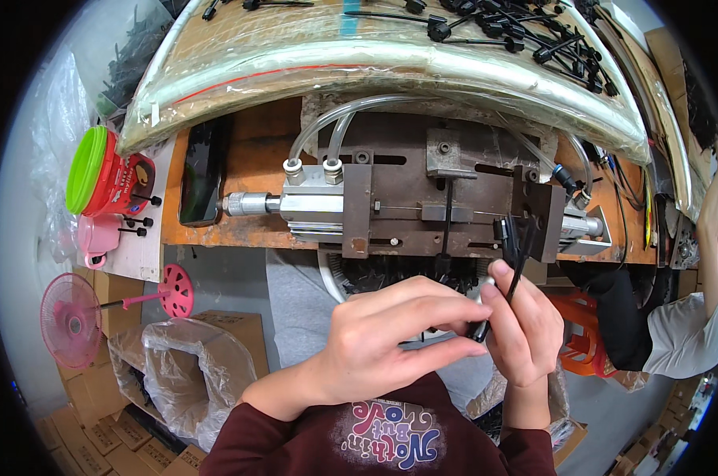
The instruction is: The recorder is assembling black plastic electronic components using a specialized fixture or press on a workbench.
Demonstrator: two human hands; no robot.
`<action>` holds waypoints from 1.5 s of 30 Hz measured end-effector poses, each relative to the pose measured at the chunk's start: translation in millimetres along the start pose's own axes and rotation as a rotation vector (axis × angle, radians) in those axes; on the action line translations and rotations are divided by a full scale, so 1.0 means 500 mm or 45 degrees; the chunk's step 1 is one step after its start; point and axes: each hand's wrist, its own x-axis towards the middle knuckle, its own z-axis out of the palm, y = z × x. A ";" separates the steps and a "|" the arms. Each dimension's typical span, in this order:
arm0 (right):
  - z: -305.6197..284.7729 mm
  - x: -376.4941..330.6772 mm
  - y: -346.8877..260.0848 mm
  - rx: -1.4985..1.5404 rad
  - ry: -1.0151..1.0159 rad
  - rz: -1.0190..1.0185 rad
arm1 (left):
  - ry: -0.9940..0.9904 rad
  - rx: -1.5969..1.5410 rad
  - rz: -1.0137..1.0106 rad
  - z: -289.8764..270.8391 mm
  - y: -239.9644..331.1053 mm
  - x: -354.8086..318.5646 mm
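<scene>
fingers of both hands pinch a black cable tie (511, 262) before a rusty metal jig (446, 198) on a worn orange workbench (248, 159)

A metal press (446, 202) sits on the workbench (256, 155), a phone (204, 170) to its left. Further left stands a jar (105, 174) with a cup (97, 238) just before it. Cable ties (517, 32) lie behind the press. A fan (73, 317) stands below the bench, left.

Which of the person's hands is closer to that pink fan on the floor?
The left. The left hand is nearer the pink fan, which stands far off to its left; the right hand sits beyond it, farther right, pinching a black cable tie.
</scene>
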 end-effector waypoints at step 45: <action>0.032 -0.063 -0.056 0.228 0.623 0.192 | 0.065 0.645 0.130 0.023 0.018 -0.037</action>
